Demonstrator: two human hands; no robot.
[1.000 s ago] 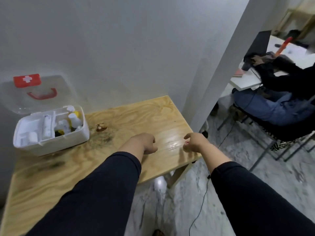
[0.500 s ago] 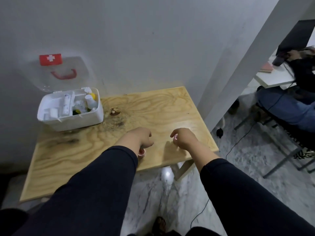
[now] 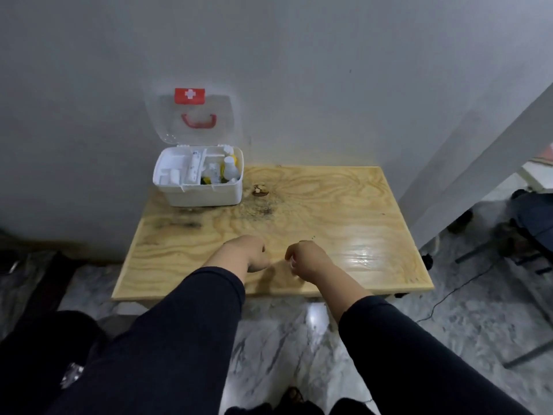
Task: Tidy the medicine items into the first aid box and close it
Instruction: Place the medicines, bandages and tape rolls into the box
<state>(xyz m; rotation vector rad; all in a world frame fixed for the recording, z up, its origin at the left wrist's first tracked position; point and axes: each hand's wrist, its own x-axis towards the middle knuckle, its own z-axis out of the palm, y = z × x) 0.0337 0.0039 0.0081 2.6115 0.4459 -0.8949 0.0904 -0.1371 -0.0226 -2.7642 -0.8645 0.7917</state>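
Left hand [image 3: 244,253] and right hand [image 3: 305,260]: both curled into loose fists, knuckles up, low over the near part of the table [image 3: 344,211], close beside each other but not touching. Whether either fist encloses anything I cannot tell; fingers are tucked under and nothing shows between them now. Half a second ago a small pinkish spot showed under the left fist and at the right fingertips; no such spot is visible now.

Change over the last second: the view has swung left and settled. The table now sits square and centred; the hands have kept much the same pose and drawn slightly nearer each other.

Outward: tabletop around the hands bare wood, dark staining toward the back, one small brown scrap [image 3: 259,190] just right of the box.

Box [image 3: 206,196] at the far left corner against the wall, well apart from both hands. Lid [image 3: 194,118] stands open, upright, red handle and cross facing out. Bottles and tubes already sit in the compartments.

Judgement: loading looks essentially done; what remains is the reach to the far corner to drop the lid, plus anything small possibly still in the fists.
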